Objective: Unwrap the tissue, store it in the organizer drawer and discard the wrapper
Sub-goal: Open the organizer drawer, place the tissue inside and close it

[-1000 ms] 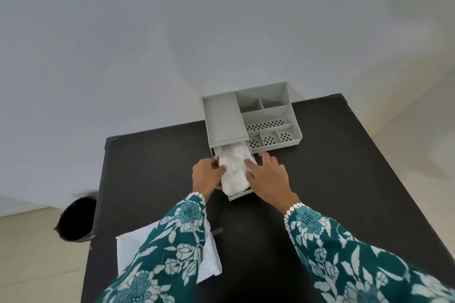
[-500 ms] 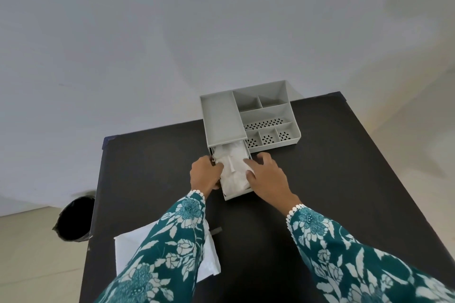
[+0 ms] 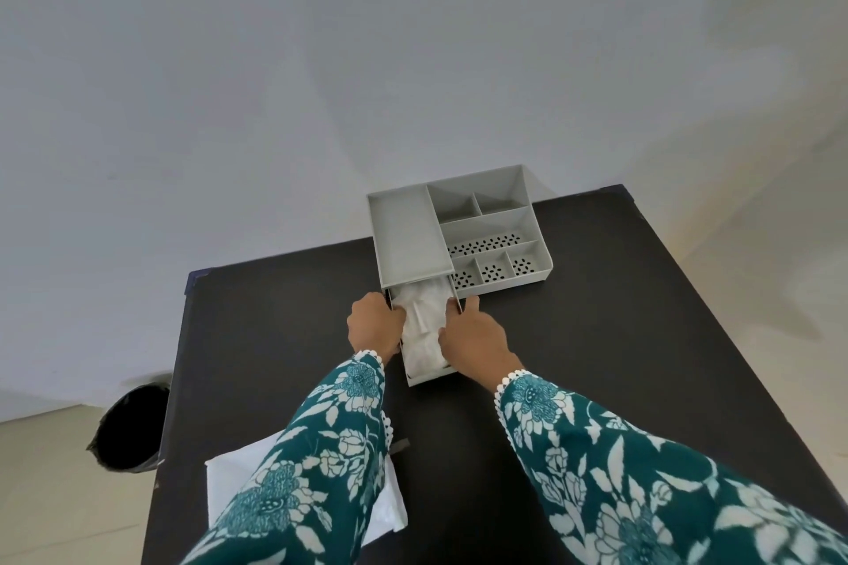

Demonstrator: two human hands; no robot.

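A white wrapper [image 3: 303,486] lies flat at the table's [image 3: 642,312] near left edge. Farther on, the left hand [image 3: 374,326] and right hand [image 3: 475,342] press on the tissue [image 3: 422,326], fingers curled on it, inside the organizer's [image 3: 408,239] pulled-out drawer [image 3: 429,376].

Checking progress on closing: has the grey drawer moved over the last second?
Yes. The grey drawer slid slightly into the grey plastic organizer.

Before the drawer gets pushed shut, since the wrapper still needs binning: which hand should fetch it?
Left hand, probably. The white wrapper lies under the left sleeve, and the black bin stands off the table's left edge.
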